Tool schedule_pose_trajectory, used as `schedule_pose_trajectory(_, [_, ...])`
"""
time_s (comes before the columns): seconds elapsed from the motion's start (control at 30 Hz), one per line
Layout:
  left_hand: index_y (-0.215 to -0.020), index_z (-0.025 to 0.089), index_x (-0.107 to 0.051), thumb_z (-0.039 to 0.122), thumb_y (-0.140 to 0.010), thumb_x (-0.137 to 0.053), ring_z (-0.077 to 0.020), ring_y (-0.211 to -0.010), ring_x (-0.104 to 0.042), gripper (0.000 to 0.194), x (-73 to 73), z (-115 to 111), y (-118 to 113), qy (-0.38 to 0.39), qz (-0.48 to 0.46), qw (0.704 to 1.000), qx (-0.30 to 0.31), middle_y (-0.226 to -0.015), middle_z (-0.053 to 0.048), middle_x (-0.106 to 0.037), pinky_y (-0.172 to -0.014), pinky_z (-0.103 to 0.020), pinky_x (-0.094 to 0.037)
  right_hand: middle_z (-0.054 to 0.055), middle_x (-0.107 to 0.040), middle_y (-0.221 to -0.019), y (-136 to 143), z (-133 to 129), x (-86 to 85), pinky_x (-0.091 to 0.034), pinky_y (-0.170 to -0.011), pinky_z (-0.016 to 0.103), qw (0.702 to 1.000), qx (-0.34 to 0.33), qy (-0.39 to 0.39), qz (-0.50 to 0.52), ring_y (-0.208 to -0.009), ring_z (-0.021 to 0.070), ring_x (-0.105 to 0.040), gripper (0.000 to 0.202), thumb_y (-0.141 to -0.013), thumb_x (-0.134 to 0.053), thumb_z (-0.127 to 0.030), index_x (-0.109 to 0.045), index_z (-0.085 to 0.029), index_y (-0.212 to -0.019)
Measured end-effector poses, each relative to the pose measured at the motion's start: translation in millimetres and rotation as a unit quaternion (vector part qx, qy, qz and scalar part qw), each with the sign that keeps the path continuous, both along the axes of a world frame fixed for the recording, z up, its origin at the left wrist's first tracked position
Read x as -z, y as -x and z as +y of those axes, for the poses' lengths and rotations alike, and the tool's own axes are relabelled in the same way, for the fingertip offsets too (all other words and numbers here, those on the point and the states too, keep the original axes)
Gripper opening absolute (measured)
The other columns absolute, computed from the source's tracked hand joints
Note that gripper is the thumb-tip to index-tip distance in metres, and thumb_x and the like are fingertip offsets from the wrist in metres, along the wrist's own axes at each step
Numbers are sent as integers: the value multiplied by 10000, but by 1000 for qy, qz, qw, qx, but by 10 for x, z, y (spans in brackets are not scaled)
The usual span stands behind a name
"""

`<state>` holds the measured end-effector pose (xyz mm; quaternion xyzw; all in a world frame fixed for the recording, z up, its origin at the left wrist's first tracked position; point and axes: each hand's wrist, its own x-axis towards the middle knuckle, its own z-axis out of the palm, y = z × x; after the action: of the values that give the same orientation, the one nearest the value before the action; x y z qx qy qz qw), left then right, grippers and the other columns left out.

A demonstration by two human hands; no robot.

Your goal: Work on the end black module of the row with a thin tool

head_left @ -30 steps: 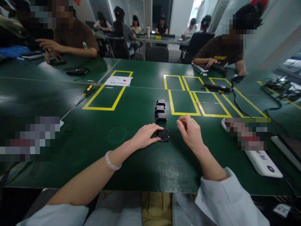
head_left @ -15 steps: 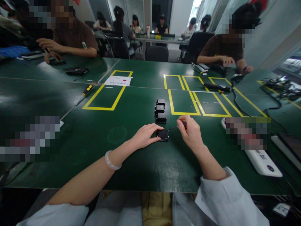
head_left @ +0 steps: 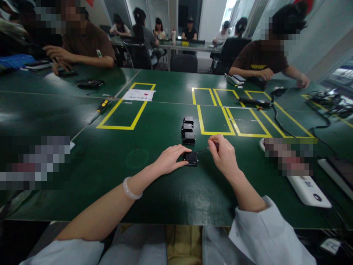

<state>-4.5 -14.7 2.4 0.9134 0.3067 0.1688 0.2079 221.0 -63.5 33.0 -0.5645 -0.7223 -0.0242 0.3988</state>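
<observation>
Outward, toward two o'clock, one hand of a co-worker (head_left: 302, 81) has shifted since the earlier frame, while the wearer's own hands look unmoved. Take the small black block (head_left: 191, 158) on the green table (head_left: 165, 198) as the clock's centre, directly in front of the wearer.

Nearest, at eight o'clock, a pale bracelet (head_left: 131, 188) rings the left wrist. The left hand (head_left: 169, 159) reaches in from nine o'clock, thumb and fingers in a narrow pinch on the block's left side. From three o'clock, the right hand (head_left: 224, 152) holds a thin tool (head_left: 203, 149) in a closed fingertip grip. Its shaft slants to the block's two o'clock corner; whether the tip touches is too small to tell.

Doing this well likely means keeping the block flat and still, lining the shaft up with the point it meets, pressing gently so it does not skid, and keeping the left fingertips out of its path.

At twelve o'clock, just beyond, three more black blocks (head_left: 189, 138) stand in a row. Farther off, a yellow-handled tool (head_left: 103, 105) lies at ten o'clock and a corded black tool (head_left: 255, 103) at two.
</observation>
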Motion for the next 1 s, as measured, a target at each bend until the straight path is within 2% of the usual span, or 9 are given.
schedule_pose_trajectory(0.13, [-1235,254,-494,326,-878,-620,-220,-1006,-571,386,-3,-3,3,-1,0,1000,-2,-1107,-44,-593,-847,-341,-432,39,-625,-794,2,5,19,-439,-704,306,1000,7,-1,10,-719,176,-583,155,-920,-403,-255,-524,-197,-998])
schedule_pose_trajectory(0.23, [-1236,254,-493,324,-876,-621,-219,-1007,-571,389,-3,-3,7,-2,1,1000,-2,-1113,-44,-593,-844,-338,-431,21,-594,-737,6,3,13,-434,-678,306,1000,20,-5,3,-659,172,-555,170,-899,-417,-246,-521,-190,-1021])
schedule_pose_trajectory(1.0, [-1237,257,-491,312,-871,-630,-216,-1002,-568,395,-3,4,-1,-4,5,1000,-1,-1102,-39,-595,-837,-334,-428,8,-593,-692,-5,-13,-11,-409,-650,287,999,17,-17,-26,-636,161,-527,107,-906,-433,-254,-528,-205,-914])
